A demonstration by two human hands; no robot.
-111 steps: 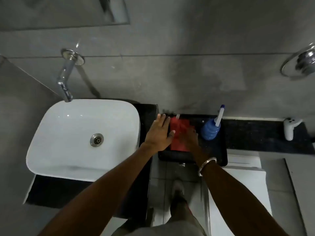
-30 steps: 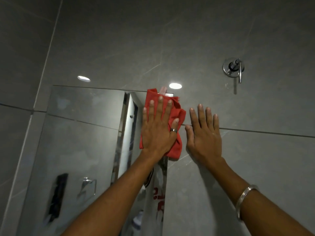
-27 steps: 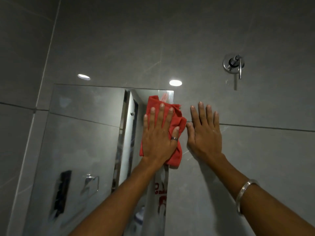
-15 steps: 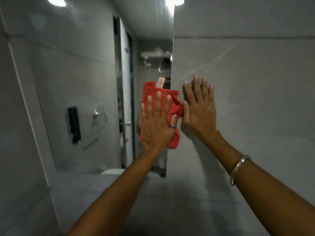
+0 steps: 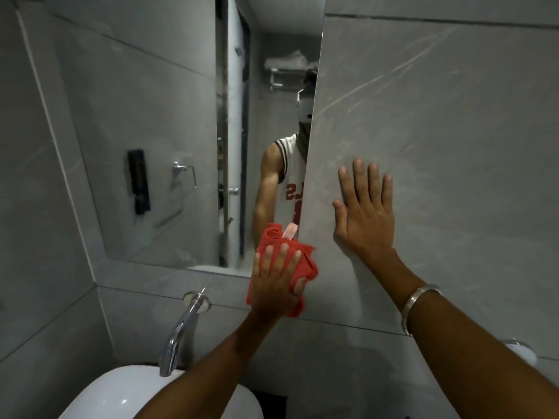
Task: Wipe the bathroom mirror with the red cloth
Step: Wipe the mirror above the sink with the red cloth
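The bathroom mirror (image 5: 157,140) fills the upper left of the wall and reflects a person in a white sleeveless shirt. My left hand (image 5: 276,279) presses the red cloth (image 5: 304,261) flat against the mirror's bottom right corner, partly over the tile below it. A pink label sticks up from the top of the cloth. My right hand (image 5: 364,213) lies flat with fingers spread on the grey wall tile just right of the mirror's edge, holding nothing. A metal bangle circles that wrist.
A chrome wall tap (image 5: 181,331) juts out below the mirror over the white basin (image 5: 121,394) at the bottom left. Grey tiled wall (image 5: 453,122) covers the right side. A chrome fitting (image 5: 518,352) shows at the right, behind my forearm.
My left hand has slid the red cloth down the mirror's right edge from near its top to its bottom corner. The view has tilted down, bringing the tap and basin in.
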